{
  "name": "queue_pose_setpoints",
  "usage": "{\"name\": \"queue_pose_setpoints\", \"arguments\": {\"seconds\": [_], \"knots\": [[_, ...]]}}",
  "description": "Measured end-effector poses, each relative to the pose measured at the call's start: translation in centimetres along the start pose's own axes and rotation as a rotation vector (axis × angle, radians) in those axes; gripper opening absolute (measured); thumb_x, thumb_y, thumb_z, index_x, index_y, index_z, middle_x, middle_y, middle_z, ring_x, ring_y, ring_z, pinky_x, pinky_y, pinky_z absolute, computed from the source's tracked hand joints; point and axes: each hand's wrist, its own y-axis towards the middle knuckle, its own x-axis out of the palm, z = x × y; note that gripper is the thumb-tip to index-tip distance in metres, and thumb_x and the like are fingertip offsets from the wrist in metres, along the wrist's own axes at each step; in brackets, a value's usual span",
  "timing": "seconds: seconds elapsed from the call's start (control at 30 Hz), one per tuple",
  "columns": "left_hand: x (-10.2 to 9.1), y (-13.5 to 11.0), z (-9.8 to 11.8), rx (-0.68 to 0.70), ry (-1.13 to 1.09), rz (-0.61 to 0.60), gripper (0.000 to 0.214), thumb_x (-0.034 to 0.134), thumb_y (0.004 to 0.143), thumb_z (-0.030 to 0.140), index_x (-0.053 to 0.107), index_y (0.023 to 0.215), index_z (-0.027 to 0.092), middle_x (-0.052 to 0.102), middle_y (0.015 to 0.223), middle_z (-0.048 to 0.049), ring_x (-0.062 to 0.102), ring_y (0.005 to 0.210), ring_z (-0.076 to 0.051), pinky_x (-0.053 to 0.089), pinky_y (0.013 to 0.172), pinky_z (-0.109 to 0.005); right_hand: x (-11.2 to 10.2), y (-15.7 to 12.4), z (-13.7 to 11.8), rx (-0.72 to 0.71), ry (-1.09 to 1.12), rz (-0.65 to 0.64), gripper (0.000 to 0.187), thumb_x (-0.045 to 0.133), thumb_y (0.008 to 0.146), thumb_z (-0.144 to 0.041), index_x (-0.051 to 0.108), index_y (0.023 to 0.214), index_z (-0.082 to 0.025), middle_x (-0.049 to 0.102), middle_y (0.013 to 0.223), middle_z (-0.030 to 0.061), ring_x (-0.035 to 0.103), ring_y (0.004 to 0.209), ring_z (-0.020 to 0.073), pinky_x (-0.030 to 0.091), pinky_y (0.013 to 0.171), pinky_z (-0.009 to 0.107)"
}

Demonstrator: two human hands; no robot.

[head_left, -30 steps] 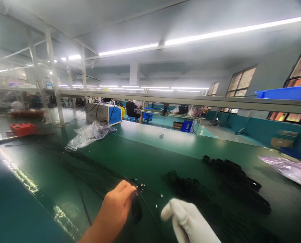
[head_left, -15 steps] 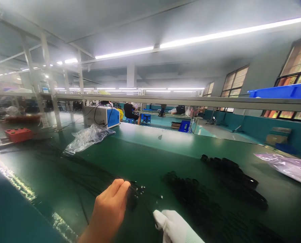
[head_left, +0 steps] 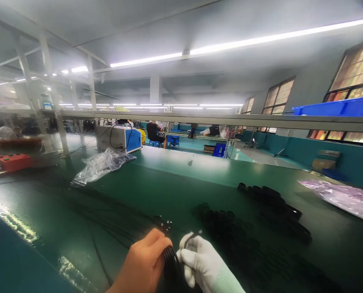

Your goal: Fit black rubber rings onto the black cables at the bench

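Black cable coil (head_left: 170, 265) sits gripped in our left hand (head_left: 144, 266); our gloved right hand (head_left: 198, 264) pinches its end. Any slack and loops may unravel.

A clear bag (head_left: 100, 165) is laid on the green desk (head_left: 175, 179), just in front of a blue-and-white machine (head_left: 118, 138). A red box (head_left: 13, 161) is seen at the far left and a purple bag (head_left: 342, 197) at the right edge. A blue bin (head_left: 336, 108) is carried on the rail (head_left: 218, 119) overhead.
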Motion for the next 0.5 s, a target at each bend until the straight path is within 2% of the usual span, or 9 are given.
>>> {"name": "queue_pose_setpoints", "arguments": {"seconds": [0.07, 0.13, 0.3, 0.4, 0.5], "knots": [[0.3, 0.1, 0.5, -0.071, -0.111, -0.081, 0.029, 0.035, 0.088, 0.012, 0.063, 0.085, 0.019, 0.056, 0.079, -0.0034, 0.056, 0.072, -0.014, 0.043, 0.064, -0.021, -0.1, 0.3, 0.2, -0.059, -0.053, 0.056, 0.037, 0.073, 0.065, -0.042, 0.050, 0.077, -0.016, 0.057, 0.056, -0.0024, 0.048, 0.037, 0.0069, 0.036, 0.037, 0.018], [0.6, 0.3, 0.7, -0.122, -0.182, -0.118, 0.028, 0.037, 0.087, 0.013, 0.063, 0.083, 0.019, 0.057, 0.080, -0.0038, 0.056, 0.074, -0.015, 0.042, 0.066, -0.022, -0.2, 0.6, 0.5, -0.079, -0.126, 0.111, 0.040, 0.072, 0.065, -0.047, 0.051, 0.077, -0.016, 0.051, 0.045, -0.0049, 0.047, 0.034, 0.0089, 0.037, 0.035, 0.019], [1.1, 0.9, 1.0, -0.199, -0.329, -0.166, 0.026, 0.041, 0.086, 0.015, 0.064, 0.075, 0.018, 0.058, 0.078, -0.0037, 0.055, 0.074, -0.015, 0.040, 0.067, -0.022, -0.2, 1.0, 1.0, -0.081, -0.158, 0.222, 0.042, 0.069, 0.065, -0.051, 0.049, 0.081, -0.018, 0.048, 0.050, -0.0087, 0.040, 0.027, 0.0057, 0.026, 0.026, 0.016], [1.4, 1.0, 0.8, -0.245, -0.382, -0.173, 0.025, 0.044, 0.086, 0.018, 0.065, 0.073, 0.017, 0.059, 0.077, -0.0030, 0.054, 0.073, -0.015, 0.040, 0.067, -0.023, 0.3, 0.7, 0.9, -0.061, -0.163, 0.207, 0.042, 0.067, 0.067, -0.053, 0.049, 0.083, -0.018, 0.049, 0.049, -0.0081, 0.043, 0.027, 0.0081, 0.026, 0.025, 0.017], [1.4, 1.1, 0.6, -0.288, -0.385, -0.150, 0.024, 0.045, 0.084, 0.018, 0.067, 0.074, 0.017, 0.059, 0.076, -0.0024, 0.054, 0.073, -0.015, 0.039, 0.067, -0.024, 0.7, 0.1, 0.7, -0.051, -0.127, 0.114, 0.042, 0.068, 0.069, -0.051, 0.050, 0.088, -0.017, 0.054, 0.053, -0.0053, 0.050, 0.032, 0.0104, 0.034, 0.030, 0.019]]}}
